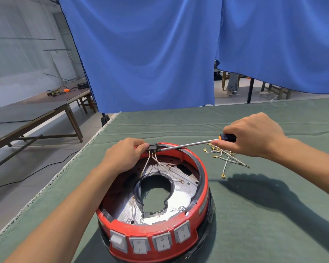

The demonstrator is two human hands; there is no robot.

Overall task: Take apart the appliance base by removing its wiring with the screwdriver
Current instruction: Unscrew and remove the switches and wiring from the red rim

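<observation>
Appliance base [156, 221] sits upside down on the table [273, 215], red rim up, directly below and between both forearms. Left hand [124, 156] rests on the far rim, fingers curled and pinching a small black connector block [153, 147] at its fingertips. Right hand [254, 137] grips the screwdriver [190, 145] by its black-orange handle, fingers wrapped round it; the shaft runs leftward from that hand and the tip meets the block just beside the left fingertips. Exact tip contact too small to tell.

Thin white wires [152, 162] run from the block's gold pins down into the base, under the left hand. A loose pile of removed wires [224, 158] with gold terminals lies on the table just below the right hand. Four grey rocker switches [150, 242] line the near wall of the base, closest to the person.

Handling judgement: base looks like rigid plastic shell with metal plate, moderately heavy, stable on its own; best held by the rim, as the left hand does. Wires are light, limp, likely to snag; terminals small and easy to bend, so take them at the metal ends, not mid-wire. Connector block is small and probably slippery; a pinch on its sides seems right. Screwdriver could slip off toward the left fingers.
</observation>
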